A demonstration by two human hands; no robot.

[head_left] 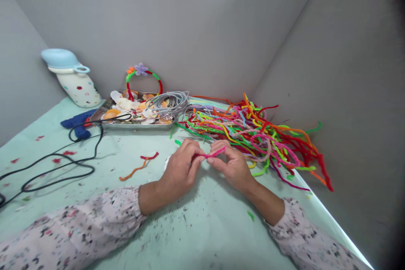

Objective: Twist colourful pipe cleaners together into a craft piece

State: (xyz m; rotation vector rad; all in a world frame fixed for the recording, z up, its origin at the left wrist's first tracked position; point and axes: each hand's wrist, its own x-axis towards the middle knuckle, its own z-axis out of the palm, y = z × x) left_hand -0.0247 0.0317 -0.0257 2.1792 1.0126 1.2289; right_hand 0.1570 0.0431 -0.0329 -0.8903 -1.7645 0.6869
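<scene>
Centrally in the head view, a bright pink pipe cleaner (218, 152) stretches between the two hands, above the pale green table covering (215, 228). The left hand (182, 166) pinches it between thumb and forefinger; the right hand (234, 168) has its thumb and fingers closed on it just beside, with a short end slanting up across those fingers. Beyond and to the right of the right hand sprawls a tangled pile of multicoloured pipe cleaners (262, 135). Left of the left hand lies an orange and red pipe-cleaner piece (139, 166). Farther back, a metal tray (139, 126) bears seashells (126, 103), with a coil of grey cord (172, 103) over its right end and a red-and-green ring with flowers (156, 76) rising at its back. Near the tray's left end lies a blue glue gun (81, 124); behind that is a white bottle with a light blue lid (79, 87).
</scene>
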